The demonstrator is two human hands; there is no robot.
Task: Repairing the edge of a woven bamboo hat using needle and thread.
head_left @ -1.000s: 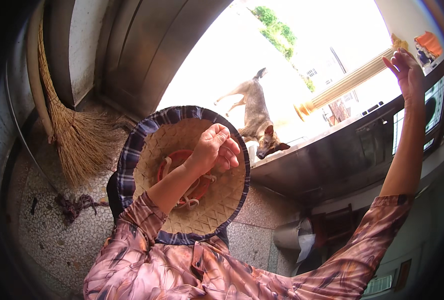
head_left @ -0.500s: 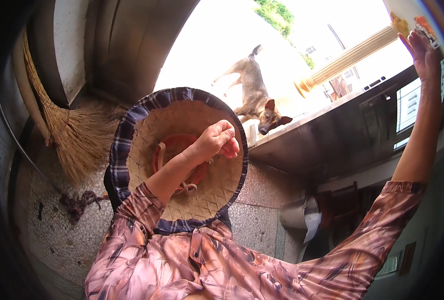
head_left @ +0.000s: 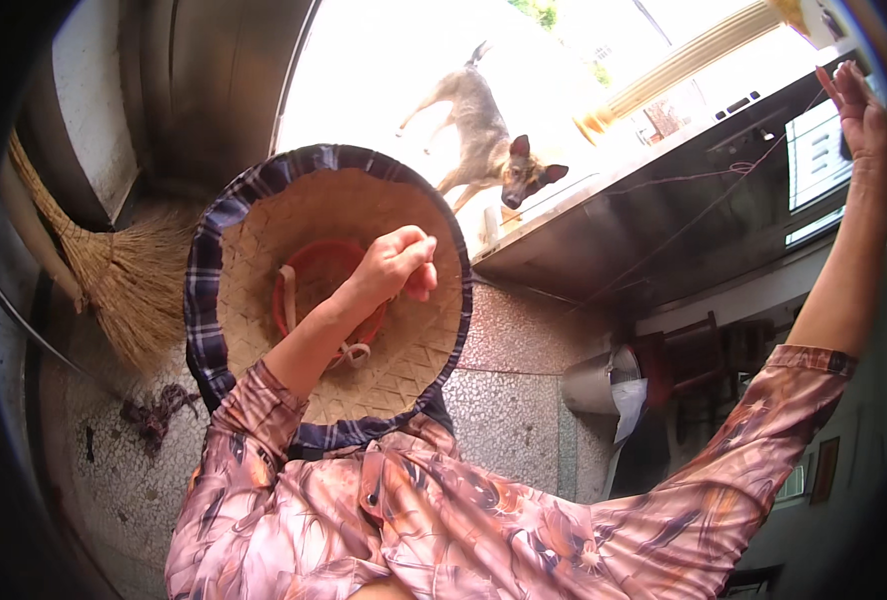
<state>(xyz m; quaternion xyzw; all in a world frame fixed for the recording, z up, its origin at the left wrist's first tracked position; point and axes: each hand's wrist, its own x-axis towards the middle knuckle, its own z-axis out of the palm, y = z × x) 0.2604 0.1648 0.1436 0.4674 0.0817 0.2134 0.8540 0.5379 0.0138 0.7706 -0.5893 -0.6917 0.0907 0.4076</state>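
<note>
straw hat (head_left: 364, 360) — left hand (head_left: 396, 265) gripping inside

Woven hat (head_left: 404, 350): tan straw inside, with a rim band in a dark blue-and-white plaid check; the inner headband ring (head_left: 309, 265) is red — its loose straps are pale cream. Sleeves and shirt (head_left: 444, 530): pink-salmon ground with a swirling leaf pattern in grey and dark purple. Broom (head_left: 129, 275) by the left wall: golden-tan bristles, lighter tan handle. Dog (head_left: 484, 140) in the doorway: grey-brown coat with darker ears and muzzle. Floor (head_left: 524, 400): speckled grey-and-pink terrazzo. Counter (head_left: 664, 215) at the right — dull silver-grey metal. Post (head_left: 684, 65) beyond its far edge: pale yellow, ribbed.
</note>
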